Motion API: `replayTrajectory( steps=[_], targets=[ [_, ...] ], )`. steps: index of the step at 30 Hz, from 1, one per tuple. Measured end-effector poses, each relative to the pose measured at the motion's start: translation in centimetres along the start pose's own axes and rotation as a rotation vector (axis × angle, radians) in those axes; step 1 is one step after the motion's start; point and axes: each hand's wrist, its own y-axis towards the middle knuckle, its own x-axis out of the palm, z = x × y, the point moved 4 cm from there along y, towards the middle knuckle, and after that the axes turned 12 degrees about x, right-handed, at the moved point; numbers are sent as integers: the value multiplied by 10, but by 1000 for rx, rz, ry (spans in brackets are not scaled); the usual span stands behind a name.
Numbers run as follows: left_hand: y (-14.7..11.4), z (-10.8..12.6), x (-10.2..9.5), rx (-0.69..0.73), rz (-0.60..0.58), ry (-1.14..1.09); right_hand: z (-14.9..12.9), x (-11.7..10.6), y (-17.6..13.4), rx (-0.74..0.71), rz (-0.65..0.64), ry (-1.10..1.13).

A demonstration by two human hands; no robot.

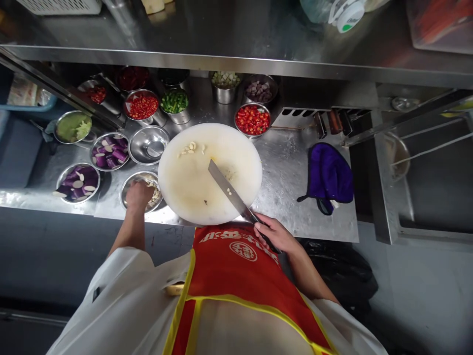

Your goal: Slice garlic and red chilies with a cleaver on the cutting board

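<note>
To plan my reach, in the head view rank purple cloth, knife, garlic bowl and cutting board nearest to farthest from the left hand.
1. Garlic bowl, under left hand
2. Cutting board, to its right
3. Knife, over the board
4. Purple cloth, far right

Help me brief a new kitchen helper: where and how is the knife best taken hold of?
By its black handle, probably, coming from the near right side of the cutting board. The knife lies slantwise: its bare blade reaches over the board toward the far left, while the handle sticks out past the near right edge. The right hand holds it there.
</note>
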Motion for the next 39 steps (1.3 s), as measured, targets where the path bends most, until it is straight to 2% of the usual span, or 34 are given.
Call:
replayTrajectory(
  steps=[2, 5, 8, 11, 14, 18, 20, 22, 24, 27, 33, 39],
  targets=[
    [16, 25, -8, 89, 124, -52, -1, -2, -2, 7, 31, 25],
    [42, 80, -18, 360, 284, -187, -3, -4, -5, 3, 63, 50],
    [65, 130, -16, 606, 276, -236, -3, -2, -5, 8, 73, 38],
    [74, 156, -8, 636, 208, -194, 0, -1, -3, 7, 79, 26],
    [61, 164, 2, 619, 158, -176, 4, 0, -1, -9, 73, 33],
    [13, 178, 19, 850, 15, -248, 5, 1, 1, -26, 65, 53],
    [-9, 184, 26, 920, -2, -279, 4, 0, 2, -30, 71, 45],
    [-22, 185, 31, 882, 21, -298, 2, 0, 2, -33, 72, 22],
    [-27, 184, 33, 829, 24, -326, 0, 0, 2, -33, 67, 0],
    [-29, 180, 31, 837, -12, -370, -1, -1, 3, -37, 71, -8],
    [-24, 182, 19, 992, -113, -346, 2, 2, 2, -16, 78, 27],
    [-23, 196, 18, 1160, -210, -225, 2, 5, 0, -6, 89, 51]
  ],
)
